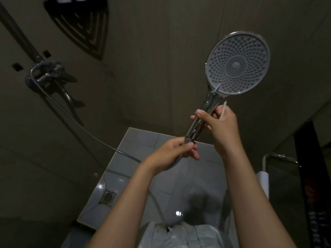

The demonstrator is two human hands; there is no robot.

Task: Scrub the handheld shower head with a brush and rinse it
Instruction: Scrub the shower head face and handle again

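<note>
While both bare arms reach forward in a dim shower stall, the handheld shower head (238, 65) is held up in the air at the upper right, its round grey face with rings of nozzles turned towards the camera. Its chrome handle (209, 102) slants down and to the left from the face.

The right hand (222, 124) is wrapped around the middle of the handle, with the thumb laid across the front. A thin pale stick (223, 110) pokes up out of the same hand beside the handle. It may be a brush handle, but its working end cannot be made out.

The left hand (175, 151) sits lower, its fingertips pinching the bottom end of the handle where the hose (80, 126) joins. The hose sweeps away to the left and up to a chrome wall mixer (48, 74).

Below the hands lies a wet, pale tiled floor (143, 145) with a square drain (108, 196) at its left side. A dark corner shelf (82, 27) hangs high on the left wall. A chrome rail (279, 156) shows at the right edge.
</note>
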